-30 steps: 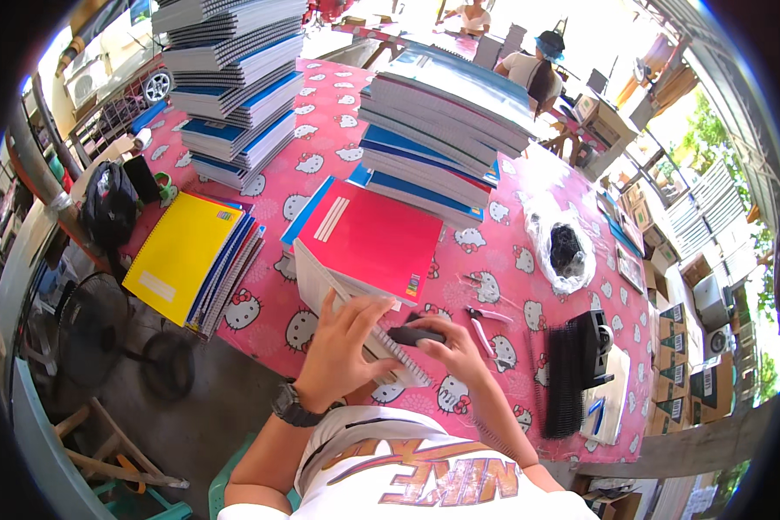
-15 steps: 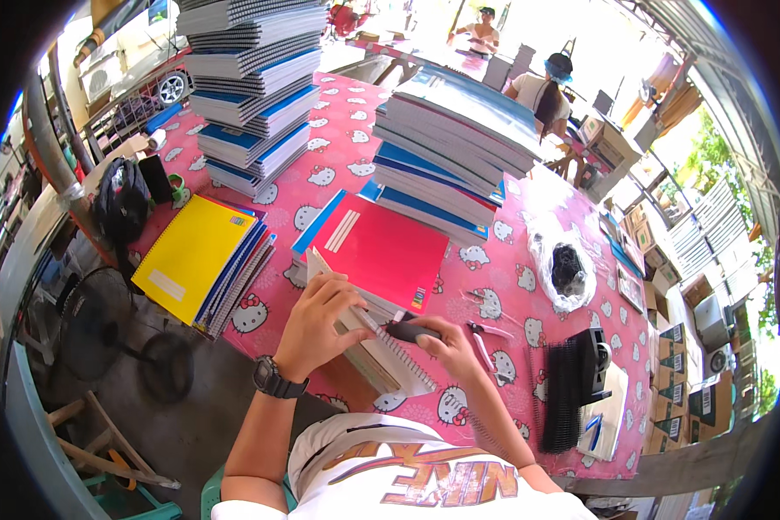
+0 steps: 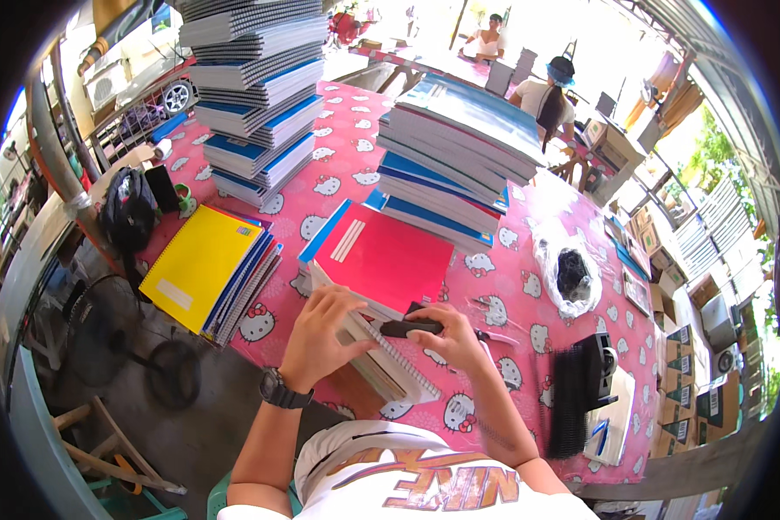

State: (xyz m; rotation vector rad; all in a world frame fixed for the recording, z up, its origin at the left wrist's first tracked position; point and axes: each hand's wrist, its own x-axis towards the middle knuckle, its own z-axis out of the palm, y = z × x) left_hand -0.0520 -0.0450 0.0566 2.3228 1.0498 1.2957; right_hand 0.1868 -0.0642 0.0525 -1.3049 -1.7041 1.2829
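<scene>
My left hand (image 3: 321, 336) grips the upper left part of a spiral notebook (image 3: 388, 362), thumb on the near side and fingers over its far edge. The notebook stands tilted, with its wire coil along the upper edge. My right hand (image 3: 446, 338) is closed around a dark-handled hand tool (image 3: 410, 327), held at the coil; its working tip is hidden. Right behind lies a red-covered notebook (image 3: 386, 256) on top of a low stack, partly over a blue cover. Pink-handled pliers (image 3: 499, 337) lie partly hidden just past my right hand.
Tall notebook stacks stand at the back left (image 3: 256, 104) and centre (image 3: 451, 165). A yellow notebook (image 3: 201, 269) tops a pile at left. At right are a plastic bag (image 3: 570, 276), black binding coils (image 3: 567, 403) and a tape dispenser (image 3: 600, 368). Two people sit farther back.
My right hand has shifted slightly up and left along the coil, and the tool has turned, showing more of its dark handles. My left hand keeps its hold on the notebook.
</scene>
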